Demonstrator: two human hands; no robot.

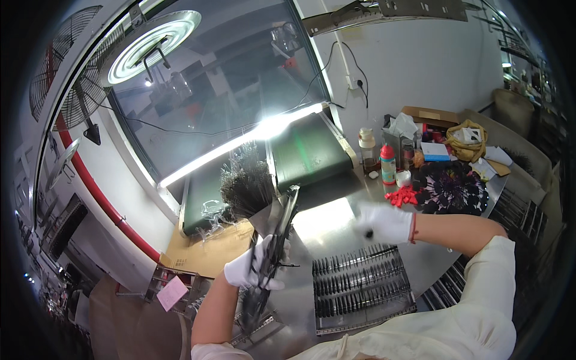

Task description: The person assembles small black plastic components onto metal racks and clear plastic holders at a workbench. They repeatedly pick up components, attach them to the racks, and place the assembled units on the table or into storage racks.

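My left hand (255,267), in a white glove, is closed around a long dark metal strip (277,240) lined with black pieces. The strip tilts steeply, its upper end leaning toward the conveyor, and the lower part is blurred. My right hand (379,224), also white-gloved, hovers above the table to the right. Motion smears its fingers; a small dark spot shows at them, too blurred to name. Between and nearer than the hands sits a metal rack (365,288) with several rows of slender dark pieces. Behind my left hand stands a dense bunch of thin dark wire-like rods (246,182).
A green conveyor belt (312,150) lies beyond the table under a bright tube light (240,146). At right are a red-capped bottle (388,165), red small parts (402,196), a flowered dark cloth (451,189) and a yellow bag (467,141). Cardboard (207,249) lies at left.
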